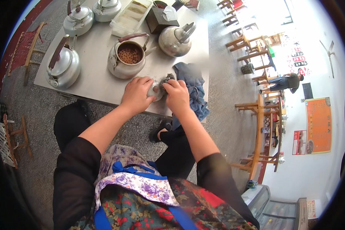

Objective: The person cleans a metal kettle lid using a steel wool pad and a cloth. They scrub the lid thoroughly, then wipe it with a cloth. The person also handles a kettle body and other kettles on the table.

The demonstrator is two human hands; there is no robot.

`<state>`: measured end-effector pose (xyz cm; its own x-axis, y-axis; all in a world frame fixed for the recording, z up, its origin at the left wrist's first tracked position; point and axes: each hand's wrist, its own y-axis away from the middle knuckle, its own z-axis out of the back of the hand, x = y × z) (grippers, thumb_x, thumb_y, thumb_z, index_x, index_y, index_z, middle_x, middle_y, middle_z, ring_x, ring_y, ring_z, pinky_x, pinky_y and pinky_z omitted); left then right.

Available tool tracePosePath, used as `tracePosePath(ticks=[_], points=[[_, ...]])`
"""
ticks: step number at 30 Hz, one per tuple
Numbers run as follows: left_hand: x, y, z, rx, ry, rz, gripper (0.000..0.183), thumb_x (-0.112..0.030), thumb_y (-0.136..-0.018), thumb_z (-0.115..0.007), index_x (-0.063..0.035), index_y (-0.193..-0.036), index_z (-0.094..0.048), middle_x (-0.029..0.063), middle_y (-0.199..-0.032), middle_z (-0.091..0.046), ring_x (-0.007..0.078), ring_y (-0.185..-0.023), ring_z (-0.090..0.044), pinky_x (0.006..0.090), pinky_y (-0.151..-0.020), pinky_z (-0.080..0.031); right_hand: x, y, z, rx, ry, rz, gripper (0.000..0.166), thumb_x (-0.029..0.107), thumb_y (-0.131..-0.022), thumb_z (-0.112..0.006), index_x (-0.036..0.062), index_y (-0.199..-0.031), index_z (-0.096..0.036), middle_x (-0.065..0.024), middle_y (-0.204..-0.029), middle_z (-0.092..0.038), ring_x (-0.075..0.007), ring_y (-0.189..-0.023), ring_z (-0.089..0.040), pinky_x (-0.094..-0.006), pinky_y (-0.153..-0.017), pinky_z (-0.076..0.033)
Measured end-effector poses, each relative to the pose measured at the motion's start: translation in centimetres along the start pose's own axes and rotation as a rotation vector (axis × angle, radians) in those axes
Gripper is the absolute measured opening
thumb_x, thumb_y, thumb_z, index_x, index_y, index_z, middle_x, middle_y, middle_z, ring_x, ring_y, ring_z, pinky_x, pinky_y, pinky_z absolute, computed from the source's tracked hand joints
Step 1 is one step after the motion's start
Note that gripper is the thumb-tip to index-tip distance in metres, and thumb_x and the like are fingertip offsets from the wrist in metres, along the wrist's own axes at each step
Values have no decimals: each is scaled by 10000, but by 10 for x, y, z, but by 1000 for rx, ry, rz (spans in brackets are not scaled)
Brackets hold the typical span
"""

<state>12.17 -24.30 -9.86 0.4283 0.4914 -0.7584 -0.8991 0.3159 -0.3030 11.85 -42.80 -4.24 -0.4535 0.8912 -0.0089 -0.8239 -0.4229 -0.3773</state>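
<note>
My left hand (137, 93) grips a small round metal kettle lid (155, 91) with a dark knob, held low over the near edge of the metal table (95, 54). In my right hand (177, 93) is a steel wool scrubber (168, 79), pressed against the lid's right side. Just beyond my hands stands a lidless aluminium kettle (127, 70); brown deposit with dark spots coats its inside. A crumpled blue cloth (194, 89) lies right of my right hand and drapes over the table's edge.
Lidded kettles stand left (63, 67), far left (79, 21) and right (174, 41). At the back are a divided plastic container (131, 17) and a dark tissue box (158, 21). A woven-seat stool (23, 49) is at left. Beyond, a person (290, 82) stands among wooden tables and benches (258, 129).
</note>
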Motion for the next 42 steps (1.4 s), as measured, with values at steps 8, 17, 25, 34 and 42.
tracePosePath(ticks=[8, 17, 25, 34, 42], points=[[1, -1, -2, -27, -10, -23, 640, -217, -694, -833, 0, -1260, -629, 125, -1298, -602, 327, -1216, -534, 433, -1050, -416, -15, 10, -16, 13, -19, -10, 319, 70, -732, -631, 119, -1037, -714, -59, -1032, -649, -310, -945, -582, -417, -794, -500], [5, 2, -2, 34, -76, -48, 671, -246, -726, -827, -24, -1317, -597, 108, -1350, -578, 301, -1281, -498, 436, -1078, -389, 32, 30, -14, -107, 30, -118, 331, 71, -733, -637, 80, -1055, -712, -109, -1054, -624, -332, -956, -576, -433, -788, -477], [4, 2, -3, 34, -58, -45, 693, -231, -709, -841, -33, -1325, -594, 101, -1346, -578, 303, -1278, -500, 439, -1076, -392, 45, 34, -11, -77, 2, -232, 379, 9, -706, -647, 77, -1070, -727, -114, -1078, -610, -333, -989, -571, -438, -845, -479], [9, 3, -6, 43, -52, -70, 729, -240, -689, -849, -17, -1332, -589, 110, -1352, -581, 308, -1267, -509, 437, -1081, -390, 44, 43, -14, -80, 56, -210, 314, 88, -755, -634, 102, -1054, -728, -82, -1057, -602, -314, -998, -562, -441, -816, -455], [10, 3, -4, 61, -61, -89, 727, -239, -695, -841, -13, -1336, -582, 112, -1366, -572, 307, -1270, -507, 434, -1076, -390, 38, 38, -11, -91, 22, -163, 330, 58, -727, -645, 119, -1037, -738, -63, -1012, -601, -302, -976, -571, -432, -807, -458]])
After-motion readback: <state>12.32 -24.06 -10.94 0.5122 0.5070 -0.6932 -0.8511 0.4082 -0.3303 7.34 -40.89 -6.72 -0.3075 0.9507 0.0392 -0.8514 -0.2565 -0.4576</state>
